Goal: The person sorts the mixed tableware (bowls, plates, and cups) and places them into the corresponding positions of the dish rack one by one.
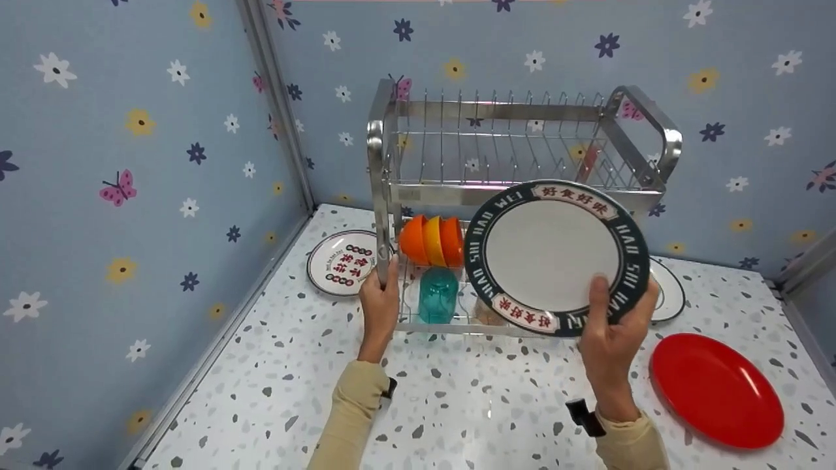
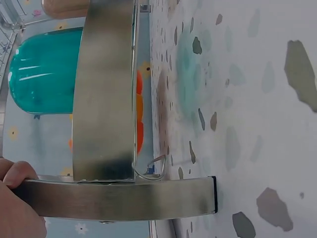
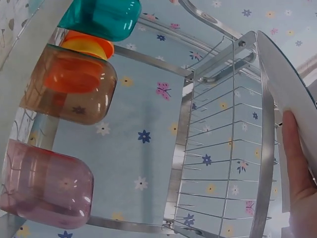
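Note:
My left hand (image 1: 380,313) grips the left upright of a two-tier metal dish rack (image 1: 444,194) at its lower part. In my right hand (image 1: 612,346) is a round white plate (image 1: 552,251) with a dark green lettered rim, thumb across its face and fingers behind. The plate is tilted up in front of the rack's right half, below the wire upper tier. On the lower tier sit orange and yellow bowls (image 1: 433,241), set on edge, and a teal cup (image 1: 438,296). The right wrist view also shows a brown cup (image 3: 74,94) and a pink cup (image 3: 54,188).
A white plate with red print (image 1: 343,261) lies left of the rack, partly behind its upright. To the right, another white plate (image 1: 671,294) is partly covered by the held plate. Nearer lies a red oval plate (image 1: 717,391). Flowered walls (image 1: 163,215) enclose the speckled tabletop (image 1: 274,391).

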{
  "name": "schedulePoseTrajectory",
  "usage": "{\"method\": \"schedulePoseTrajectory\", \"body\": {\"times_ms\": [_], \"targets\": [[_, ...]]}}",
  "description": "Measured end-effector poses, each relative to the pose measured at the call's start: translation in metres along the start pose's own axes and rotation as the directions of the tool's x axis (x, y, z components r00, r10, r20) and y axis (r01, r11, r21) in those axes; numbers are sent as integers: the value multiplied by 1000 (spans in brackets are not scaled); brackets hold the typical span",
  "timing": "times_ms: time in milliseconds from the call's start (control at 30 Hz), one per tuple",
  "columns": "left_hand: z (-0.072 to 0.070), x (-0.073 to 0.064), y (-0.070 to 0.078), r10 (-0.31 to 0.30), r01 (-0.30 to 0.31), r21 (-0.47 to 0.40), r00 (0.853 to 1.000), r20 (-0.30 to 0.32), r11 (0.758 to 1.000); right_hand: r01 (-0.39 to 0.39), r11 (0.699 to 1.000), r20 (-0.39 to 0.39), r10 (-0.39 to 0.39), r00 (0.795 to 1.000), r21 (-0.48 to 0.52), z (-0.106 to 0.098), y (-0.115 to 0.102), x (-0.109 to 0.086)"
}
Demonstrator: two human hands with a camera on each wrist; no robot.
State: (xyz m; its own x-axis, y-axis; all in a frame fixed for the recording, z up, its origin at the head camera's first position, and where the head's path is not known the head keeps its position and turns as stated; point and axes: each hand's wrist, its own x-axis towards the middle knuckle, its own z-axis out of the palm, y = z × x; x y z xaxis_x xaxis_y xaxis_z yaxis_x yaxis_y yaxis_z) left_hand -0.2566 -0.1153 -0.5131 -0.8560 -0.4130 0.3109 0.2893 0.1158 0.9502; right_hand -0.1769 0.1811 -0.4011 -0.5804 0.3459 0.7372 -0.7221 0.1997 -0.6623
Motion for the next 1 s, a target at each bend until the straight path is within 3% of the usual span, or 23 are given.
{"method": "schedulePoseTrajectory", "body": {"times_ms": [167,433,667,800,1000], "targets": [[3,4,-2,58,-58,7,998,-15,998,-8,1000,-129,7,992,-5,-1,-8,13],[4,1,-4,37,-37,17,999,-17,999,1,997,-287,21,958,77,0,-29,33],[3,0,-6,23,-22,31,1000,-21,999,65,988,-356,-11,934,140,-5,-37,47],[3,0,-7,25,-24,35,1000,-17,999,105,991,-380,-66,923,84,-11,-37,54],[2,1,-6,33,-32,22,999,-25,999,90,996,-405,-81,911,2,-19,-38,64]]}}
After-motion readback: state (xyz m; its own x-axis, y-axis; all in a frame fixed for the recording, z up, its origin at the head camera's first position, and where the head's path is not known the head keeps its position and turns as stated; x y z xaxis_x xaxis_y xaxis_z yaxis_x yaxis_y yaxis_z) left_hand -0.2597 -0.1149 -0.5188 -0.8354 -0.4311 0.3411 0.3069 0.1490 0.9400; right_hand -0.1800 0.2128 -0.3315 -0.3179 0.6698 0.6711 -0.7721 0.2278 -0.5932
